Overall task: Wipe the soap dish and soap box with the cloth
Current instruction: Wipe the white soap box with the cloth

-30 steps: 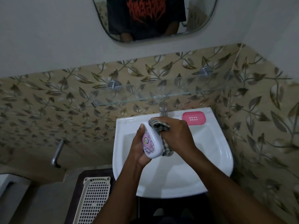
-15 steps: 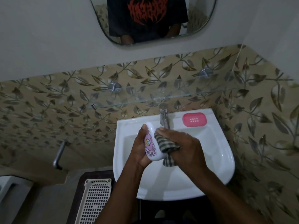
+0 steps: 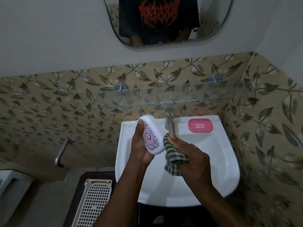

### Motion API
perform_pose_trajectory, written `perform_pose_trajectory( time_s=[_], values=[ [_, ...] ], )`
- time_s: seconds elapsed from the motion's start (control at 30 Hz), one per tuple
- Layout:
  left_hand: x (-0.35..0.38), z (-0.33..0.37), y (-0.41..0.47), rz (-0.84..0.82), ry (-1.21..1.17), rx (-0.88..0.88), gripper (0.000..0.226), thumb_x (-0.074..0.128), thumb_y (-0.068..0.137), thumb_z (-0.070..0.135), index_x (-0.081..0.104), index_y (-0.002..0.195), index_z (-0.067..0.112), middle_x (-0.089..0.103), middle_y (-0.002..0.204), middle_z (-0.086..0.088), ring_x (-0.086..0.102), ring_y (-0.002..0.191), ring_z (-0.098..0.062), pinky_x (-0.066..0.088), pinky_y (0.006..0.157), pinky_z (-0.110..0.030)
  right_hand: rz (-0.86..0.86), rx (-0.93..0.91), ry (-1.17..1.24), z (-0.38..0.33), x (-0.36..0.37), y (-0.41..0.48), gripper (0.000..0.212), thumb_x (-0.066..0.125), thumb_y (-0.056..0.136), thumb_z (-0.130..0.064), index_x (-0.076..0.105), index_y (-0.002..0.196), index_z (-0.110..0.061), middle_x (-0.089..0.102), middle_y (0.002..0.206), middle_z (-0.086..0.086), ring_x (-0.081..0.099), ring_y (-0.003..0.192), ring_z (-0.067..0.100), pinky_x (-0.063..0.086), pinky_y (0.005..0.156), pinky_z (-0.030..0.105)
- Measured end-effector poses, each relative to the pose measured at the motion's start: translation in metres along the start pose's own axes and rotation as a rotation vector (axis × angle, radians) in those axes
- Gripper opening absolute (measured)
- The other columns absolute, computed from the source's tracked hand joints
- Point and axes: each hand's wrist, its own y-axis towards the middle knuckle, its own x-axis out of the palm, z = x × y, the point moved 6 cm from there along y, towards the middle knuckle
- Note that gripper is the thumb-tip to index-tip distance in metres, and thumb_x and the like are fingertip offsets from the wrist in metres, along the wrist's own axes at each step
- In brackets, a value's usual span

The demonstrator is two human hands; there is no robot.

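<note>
Soap box [image 3: 151, 136] now raised toward sink's [image 3: 229, 169] back left corner, cloth [image 3: 172, 154] drawn just off its side, left hand [image 3: 139, 148] cupped around box, right hand [image 3: 195, 163] bunching cloth, pink soap dish [image 3: 200, 127] on back right rim beside tap [image 3: 169, 122].

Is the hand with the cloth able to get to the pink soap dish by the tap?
Probably yes. The right hand holding the cloth is over the basin, and the pink soap dish sits uncovered on the sink rim just beyond it. Only the tap stands nearby, off to the side.
</note>
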Motion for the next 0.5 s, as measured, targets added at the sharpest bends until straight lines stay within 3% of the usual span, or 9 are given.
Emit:
perform_pose_trajectory(
  time_s=[0.1, 0.17, 0.27, 0.33, 0.37, 0.43, 0.5],
  values=[
    [0.0, 0.004, -0.003, 0.055, 0.347, 0.072, 0.071, 0.096, 0.044, 0.041, 0.069, 0.099, 0.005, 0.072, 0.087, -0.017, 0.071, 0.077, -0.03, 0.06, 0.071, -0.039, 0.047, 0.162, 0.093, 0.016, -0.001, 0.004, 0.053, 0.072, 0.079, 0.007, 0.067, 0.121, -0.024, 0.07, 0.116, -0.011, 0.066, 0.107, 0.004, 0.053, 0.092, 0.025],
    [0.007, 0.008, -0.009, 0.082, 0.697, 0.172, 0.055, 0.09, 0.051, 0.037, 0.071, 0.093, 0.008, 0.073, 0.084, -0.013, 0.07, 0.077, -0.03, 0.059, 0.072, -0.039, 0.124, 0.286, 0.079, 0.027, -0.011, 0.014, 0.037, 0.075, 0.081, -0.005, 0.072, 0.113, -0.023, 0.073, 0.101, -0.015, 0.068, 0.095, 0.001, 0.054, 0.081, 0.018],
    [0.021, 0.004, -0.014, 0.013, 1.113, 0.257, 0.041, 0.083, 0.056, 0.04, 0.073, 0.091, 0.021, 0.077, 0.086, 0.0, 0.073, 0.079, -0.016, 0.058, 0.069, -0.028, 0.178, 0.381, -0.018, 0.032, -0.029, 0.036, 0.021, 0.076, 0.082, -0.022, 0.074, 0.103, -0.019, 0.067, 0.085, -0.019, 0.065, 0.078, -0.002, 0.046, 0.068, 0.007],
    [0.026, 0.0, -0.014, -0.008, 1.357, 0.301, 0.028, 0.083, 0.061, 0.04, 0.071, 0.085, 0.031, 0.075, 0.084, 0.009, 0.071, 0.078, -0.004, 0.056, 0.068, -0.021, 0.132, 0.269, -0.13, 0.018, -0.033, 0.047, 0.033, 0.076, 0.08, -0.008, 0.072, 0.112, -0.017, 0.066, 0.094, -0.018, 0.064, 0.079, -0.007, 0.042, 0.074, -0.001],
    [0.028, 0.0, -0.013, -0.005, 1.455, 0.317, 0.021, 0.081, 0.064, 0.041, 0.068, 0.079, 0.034, 0.073, 0.079, 0.013, 0.068, 0.075, -0.001, 0.055, 0.067, -0.019, 0.092, 0.138, -0.205, 0.007, -0.031, 0.049, 0.043, 0.073, 0.078, 0.0, 0.069, 0.117, -0.019, 0.066, 0.102, -0.017, 0.066, 0.085, -0.004, 0.043, 0.081, 0.001],
    [0.029, 0.0, -0.01, -0.018, 1.65, 0.37, 0.016, 0.074, 0.068, 0.039, 0.064, 0.073, 0.027, 0.071, 0.074, 0.012, 0.066, 0.073, -0.004, 0.056, 0.07, -0.028, 0.005, -0.141, -0.347, -0.012, -0.02, 0.042, 0.054, 0.065, 0.074, 0.001, 0.064, 0.122, -0.024, 0.067, 0.115, -0.012, 0.069, 0.095, 0.01, 0.051, 0.088, 0.018],
    [0.027, -0.002, -0.009, -0.076, 1.733, 0.425, 0.022, 0.069, 0.071, 0.039, 0.062, 0.076, 0.019, 0.072, 0.076, 0.004, 0.068, 0.074, -0.019, 0.057, 0.072, -0.038, -0.063, -0.29, -0.476, -0.023, -0.008, 0.032, 0.054, 0.062, 0.073, -0.005, 0.066, 0.121, -0.028, 0.066, 0.124, -0.009, 0.068, 0.09, 0.017, 0.056, 0.08, 0.027]
  ],
)
